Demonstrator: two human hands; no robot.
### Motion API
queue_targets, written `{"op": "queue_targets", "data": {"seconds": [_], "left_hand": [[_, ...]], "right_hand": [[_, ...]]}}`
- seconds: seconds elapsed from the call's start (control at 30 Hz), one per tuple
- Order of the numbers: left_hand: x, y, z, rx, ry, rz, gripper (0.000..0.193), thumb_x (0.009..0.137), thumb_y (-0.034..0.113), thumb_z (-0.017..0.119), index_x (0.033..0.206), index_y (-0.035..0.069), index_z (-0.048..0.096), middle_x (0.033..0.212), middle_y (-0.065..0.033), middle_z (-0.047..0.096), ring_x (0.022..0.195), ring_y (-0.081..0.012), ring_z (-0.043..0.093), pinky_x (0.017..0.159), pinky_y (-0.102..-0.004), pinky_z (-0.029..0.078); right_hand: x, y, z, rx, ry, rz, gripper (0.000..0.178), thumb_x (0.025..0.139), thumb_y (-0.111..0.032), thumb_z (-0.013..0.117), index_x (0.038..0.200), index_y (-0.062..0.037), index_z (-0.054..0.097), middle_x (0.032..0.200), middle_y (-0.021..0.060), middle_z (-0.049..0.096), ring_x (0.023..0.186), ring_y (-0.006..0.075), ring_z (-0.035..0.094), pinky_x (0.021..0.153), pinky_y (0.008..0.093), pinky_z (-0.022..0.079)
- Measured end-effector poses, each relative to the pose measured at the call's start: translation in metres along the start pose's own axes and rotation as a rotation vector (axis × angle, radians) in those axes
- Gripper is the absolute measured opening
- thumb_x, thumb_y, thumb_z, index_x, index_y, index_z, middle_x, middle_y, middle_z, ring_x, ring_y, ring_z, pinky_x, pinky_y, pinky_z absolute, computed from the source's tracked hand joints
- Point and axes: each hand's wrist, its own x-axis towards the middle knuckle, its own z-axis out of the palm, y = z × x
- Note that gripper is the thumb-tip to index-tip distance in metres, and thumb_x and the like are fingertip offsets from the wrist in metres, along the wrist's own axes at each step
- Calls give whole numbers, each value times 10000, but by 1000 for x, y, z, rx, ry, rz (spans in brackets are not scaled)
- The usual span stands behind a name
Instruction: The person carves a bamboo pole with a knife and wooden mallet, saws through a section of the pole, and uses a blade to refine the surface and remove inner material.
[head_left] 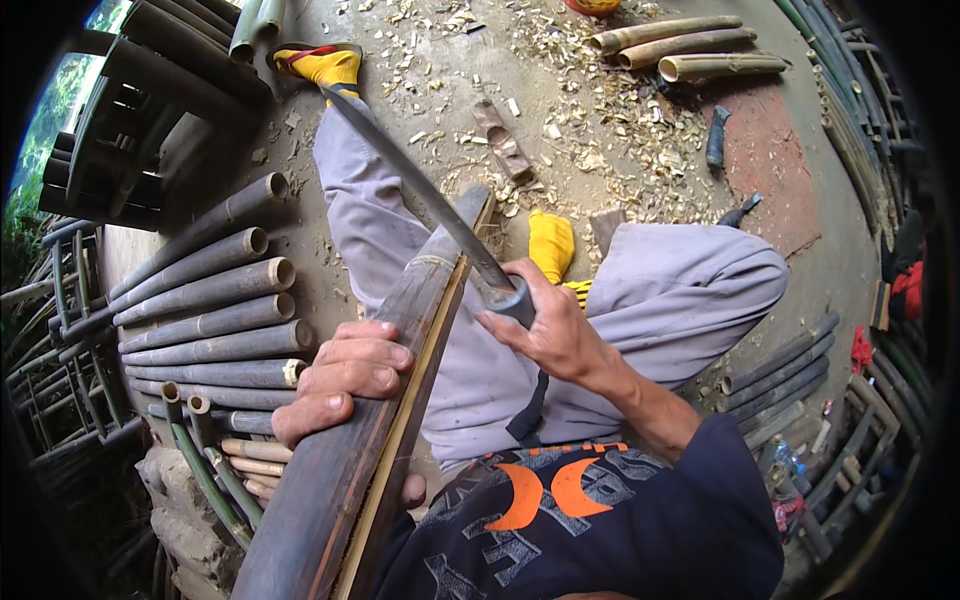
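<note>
A thick, dark bamboo pole (345, 470) slants from the lower edge up across my lap, a pale cut face running along its right side. My left hand (345, 380) is wrapped over the pole, fingers on top and a fingertip showing at the far side of the cut edge. In my right hand (555, 325) is the handle of a long-bladed machete (425, 190). Its blade points up and to the left, crossing just above the pole's narrow far end. Whether the blade touches the bamboo I cannot tell.
Dark bamboo poles (215, 305) lie in a row at left, beside a bamboo rack (170, 80). Wood chips (590, 130) litter the floor. A notched wooden block (503, 142) and a dark-handled tool (717, 137) lie ahead. Cut bamboo pieces (690, 45) rest at far right.
</note>
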Motion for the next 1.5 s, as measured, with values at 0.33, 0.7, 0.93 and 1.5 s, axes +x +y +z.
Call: {"op": "queue_targets", "data": {"seconds": [0.33,0.7,0.93,1.5], "left_hand": [[3,1,3,76,43,-31,755,680,477,772,1157,58,363,902,-141,541,832,-306,588,764,-513,459],[11,-6,2,76,39,8,716,736,509,662,1184,47,348,942,-117,496,854,-244,526,816,-468,402],[20,-3,-6,119,99,-21,738,741,534,660,1211,52,355,974,-118,499,892,-257,528,841,-467,407],[20,-16,-45,119,255,-117,793,715,581,690,1206,60,351,951,-88,479,863,-239,525,810,-456,418]], "right_hand": [[1,-4,4,30,15,31,426,829,-272,678,1059,10,458,732,178,639,707,289,668,589,367,508],[12,-5,8,1,122,-167,441,819,-249,684,1080,13,445,722,231,608,723,350,661,582,371,505],[28,23,27,-189,29,-108,440,751,-158,706,1042,2,418,688,238,594,637,423,618,560,484,497],[94,112,24,-478,18,4,449,750,-179,692,1025,-3,384,702,263,605,694,455,608,584,515,492]]}}
